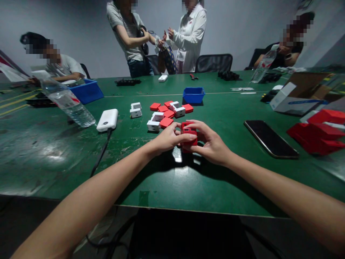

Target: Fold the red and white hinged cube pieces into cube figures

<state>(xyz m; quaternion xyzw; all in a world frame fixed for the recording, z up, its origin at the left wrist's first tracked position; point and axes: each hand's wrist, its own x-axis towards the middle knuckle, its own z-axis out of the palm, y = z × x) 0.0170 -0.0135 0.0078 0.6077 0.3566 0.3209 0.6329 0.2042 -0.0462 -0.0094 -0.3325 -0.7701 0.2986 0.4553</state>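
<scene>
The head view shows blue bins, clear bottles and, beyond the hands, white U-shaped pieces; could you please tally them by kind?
White U-shaped pieces: 3
Blue bins: 2
Clear bottles: 2
Total: 7

dim light leaves pale glare and dark shadows on the green table, with stretching toward the edges.

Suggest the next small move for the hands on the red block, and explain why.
Perhaps the left hand should lift its thumb while the right hand steadies the red block: both hands hold it, and that thumb covers part of its near side.
</scene>
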